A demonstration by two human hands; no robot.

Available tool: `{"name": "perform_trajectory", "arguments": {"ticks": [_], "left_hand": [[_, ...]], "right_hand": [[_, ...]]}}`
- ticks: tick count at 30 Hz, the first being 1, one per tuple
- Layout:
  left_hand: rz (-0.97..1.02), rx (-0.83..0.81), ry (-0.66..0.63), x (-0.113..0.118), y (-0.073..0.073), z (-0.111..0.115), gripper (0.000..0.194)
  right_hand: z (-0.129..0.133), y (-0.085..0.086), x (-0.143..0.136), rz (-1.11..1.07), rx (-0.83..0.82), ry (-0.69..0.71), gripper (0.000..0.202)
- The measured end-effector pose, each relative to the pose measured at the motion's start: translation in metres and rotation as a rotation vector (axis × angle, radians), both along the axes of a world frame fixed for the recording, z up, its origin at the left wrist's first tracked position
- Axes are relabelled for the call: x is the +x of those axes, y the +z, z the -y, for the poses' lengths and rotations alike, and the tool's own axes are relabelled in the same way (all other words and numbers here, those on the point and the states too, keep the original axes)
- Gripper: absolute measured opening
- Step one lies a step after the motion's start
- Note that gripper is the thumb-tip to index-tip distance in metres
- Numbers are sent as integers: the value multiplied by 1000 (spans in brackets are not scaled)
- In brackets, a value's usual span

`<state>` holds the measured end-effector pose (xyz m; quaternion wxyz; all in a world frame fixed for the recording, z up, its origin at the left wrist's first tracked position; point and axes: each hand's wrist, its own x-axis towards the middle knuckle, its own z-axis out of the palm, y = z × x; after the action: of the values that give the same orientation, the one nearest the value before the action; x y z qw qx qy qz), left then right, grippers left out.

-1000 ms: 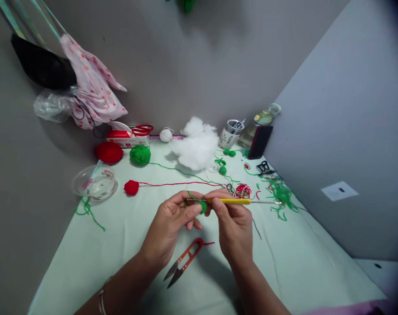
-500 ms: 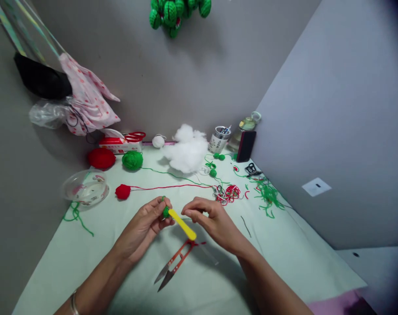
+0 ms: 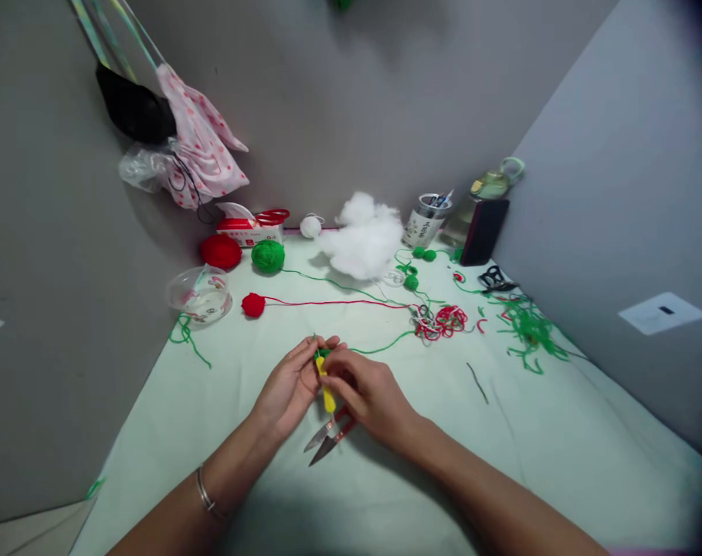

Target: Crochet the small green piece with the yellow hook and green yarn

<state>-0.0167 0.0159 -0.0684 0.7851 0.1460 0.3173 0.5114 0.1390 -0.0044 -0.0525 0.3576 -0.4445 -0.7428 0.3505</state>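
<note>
My left hand (image 3: 288,386) is closed round a small green crochet piece (image 3: 323,354), mostly covered by fingers. A crochet hook (image 3: 328,395) with a yellow handle slants down from that piece, its thin metal shaft rising at the left fingertips. My right hand (image 3: 371,386) has its thumb and fingers closed at the yellow handle, right beside the left hand. Green yarn (image 3: 385,347) runs from the piece off to the right. Orange-handled thread snips (image 3: 329,442) lie on the table under the hands, their handles partly hidden by my right hand.
Behind stand a red yarn ball (image 3: 222,252), a green yarn ball (image 3: 268,256), white stuffing (image 3: 362,239), a pen can (image 3: 425,222) and a phone (image 3: 485,233). A clear plastic bowl (image 3: 177,297) is at left. Yarn scraps (image 3: 530,328) lie at right. Bags (image 3: 203,147) hang on the wall.
My right hand has moved left and closed in on the yellow handle, where it was apart before. The hook now stands more upright. The whole view has shifted.
</note>
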Motion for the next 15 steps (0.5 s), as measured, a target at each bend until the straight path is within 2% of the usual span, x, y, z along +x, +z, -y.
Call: {"name": "perform_trajectory", "arguments": {"ticks": [3,7,11,15], "left_hand": [[25,-36,-15,2,2,3,21],[32,-35,-1,2,5,4,27],[-2,23,68,4,3,9,17],[-71,92,96,8,1,16,8]], "right_hand": [[0,-9,0,67,120,31,15],[-3,-7,3,2,81,-87,10],[-2,-5,0,47,59,-111,16],[-4,-9,-3,141,154,-129,11]]}}
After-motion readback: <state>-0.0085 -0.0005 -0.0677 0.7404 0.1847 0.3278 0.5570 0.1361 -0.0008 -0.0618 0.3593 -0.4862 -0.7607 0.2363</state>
